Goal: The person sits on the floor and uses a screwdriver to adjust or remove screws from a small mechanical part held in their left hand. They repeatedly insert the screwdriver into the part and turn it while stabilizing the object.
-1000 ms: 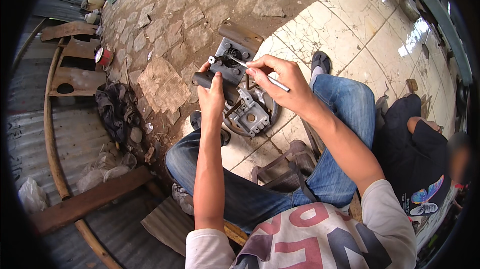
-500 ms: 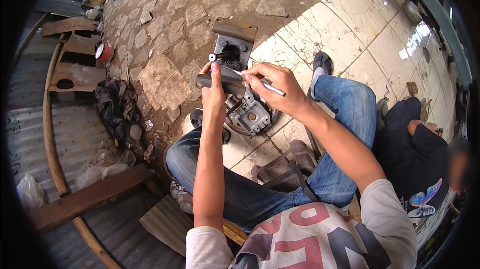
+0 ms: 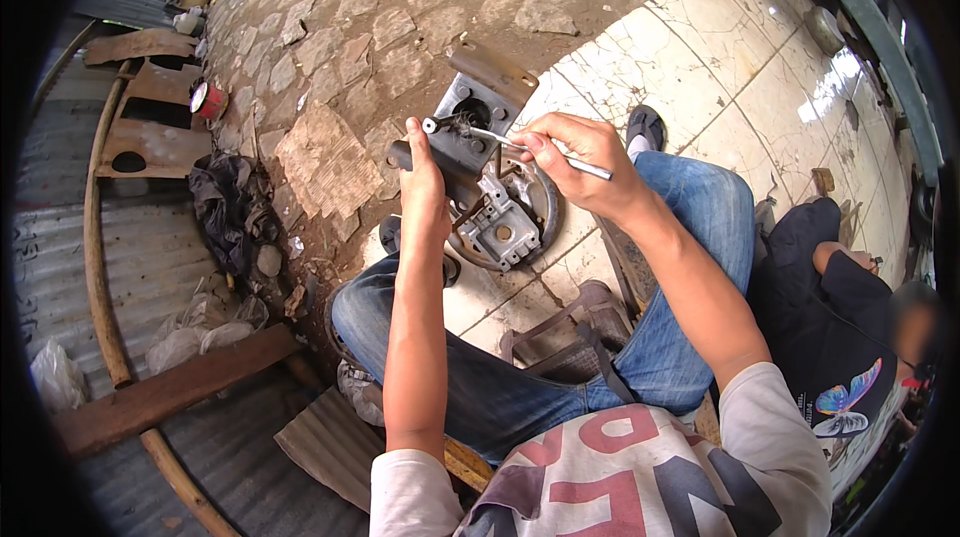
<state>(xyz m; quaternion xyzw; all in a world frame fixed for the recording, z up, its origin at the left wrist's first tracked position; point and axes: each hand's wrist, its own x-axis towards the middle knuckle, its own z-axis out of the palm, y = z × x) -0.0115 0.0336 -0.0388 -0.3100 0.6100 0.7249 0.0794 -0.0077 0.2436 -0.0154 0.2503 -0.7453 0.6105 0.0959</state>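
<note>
One grey metal assembly point(image 3: 487, 187) is gripped by the left hand point(image 3: 424, 187), while the right hand point(image 3: 578, 152) pinches one thin metal tool point(image 3: 545, 151).

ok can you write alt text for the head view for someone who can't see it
Seen from above, a seated person in jeans grips a grey metal motor assembly with the left hand while the right hand pokes a thin metal tool into its upper end. Below lie stone paving and cracked white tiles; another person sits at right.
</note>
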